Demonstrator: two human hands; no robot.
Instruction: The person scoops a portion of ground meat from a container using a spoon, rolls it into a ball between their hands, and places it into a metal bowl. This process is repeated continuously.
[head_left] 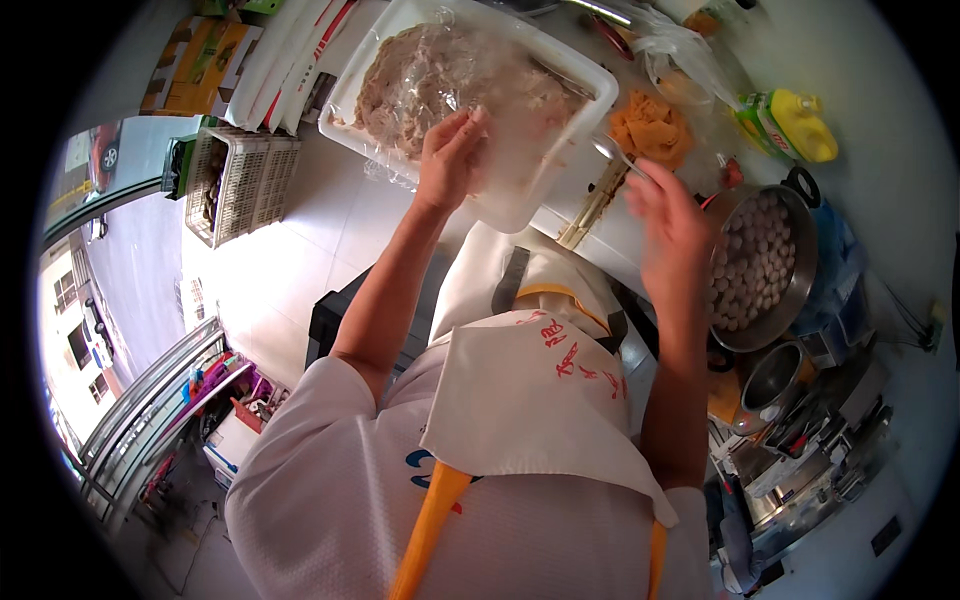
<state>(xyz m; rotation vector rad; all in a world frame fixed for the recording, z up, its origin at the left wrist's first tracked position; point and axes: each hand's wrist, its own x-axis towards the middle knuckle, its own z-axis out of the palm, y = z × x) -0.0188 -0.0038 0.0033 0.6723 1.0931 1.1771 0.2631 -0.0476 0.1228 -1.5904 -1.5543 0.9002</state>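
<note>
My left hand (452, 152) rests on the near edge of a white rectangular tub (345, 95) lined with clear plastic and filled with pale minced meat paste (440, 75); its fingers press into the paste. My right hand (668, 225) holds a metal spoon (612, 152) by its handle, the bowl pointing toward the tub. To the right of that hand stands a metal pot (800, 250) holding many round pale meatballs (755, 265).
An orange cloth-like lump (650, 128) and a yellow bottle (800, 125) lie on the counter behind the pot. Smaller metal pots (775, 380) sit lower right. A white plastic crate (240, 180) stands on the floor at the left. I wear a white apron.
</note>
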